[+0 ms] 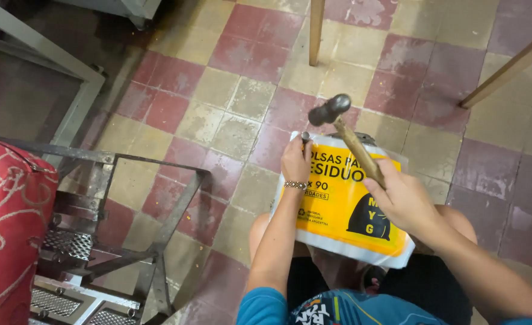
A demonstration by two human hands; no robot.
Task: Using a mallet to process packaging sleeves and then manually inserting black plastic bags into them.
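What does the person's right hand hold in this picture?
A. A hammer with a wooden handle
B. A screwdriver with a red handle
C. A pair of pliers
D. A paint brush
A: the right hand grips the wooden handle of a hammer, whose dark metal head is raised above the yellow and white package.

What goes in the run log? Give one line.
left hand: pinches small metal piece | right hand: holds wooden-handled hammer raised | yellow-and-white plastic package on lap
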